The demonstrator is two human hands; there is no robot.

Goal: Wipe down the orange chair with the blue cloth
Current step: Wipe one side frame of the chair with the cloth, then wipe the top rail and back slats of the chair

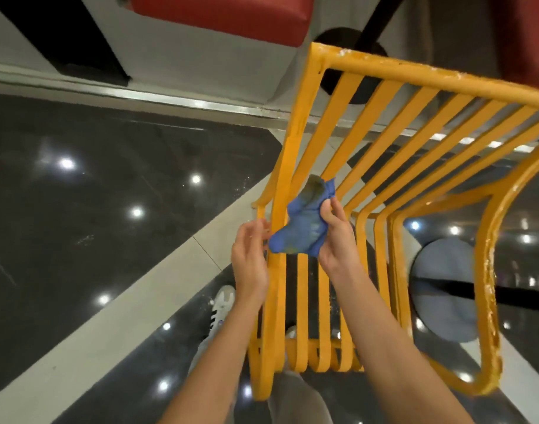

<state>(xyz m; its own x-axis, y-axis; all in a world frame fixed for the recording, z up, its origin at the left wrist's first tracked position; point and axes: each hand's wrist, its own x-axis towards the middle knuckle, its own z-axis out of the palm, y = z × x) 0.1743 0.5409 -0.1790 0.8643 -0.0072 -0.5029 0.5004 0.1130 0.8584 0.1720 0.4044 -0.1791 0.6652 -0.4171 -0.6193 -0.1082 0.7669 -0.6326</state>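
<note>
An orange slatted metal chair (381, 139) fills the right half of the head view, seen from above, with whitish dust along its top rail and right armrest. A crumpled blue cloth (302, 228), stained dark at its upper tip, hangs over the left slats of the seat. My right hand (335, 237) grips the cloth from the right, fingers curled round its edge. My left hand (250, 249) is just left of the cloth beside the chair's left rail, its fingertips touching the cloth's left edge.
A glossy black floor (109, 185) with a pale grey stripe lies to the left. A red padded seat (225, 16) stands at the top, a round grey base (442, 289) beneath the chair's right side. My white shoe (221, 304) shows below my left hand.
</note>
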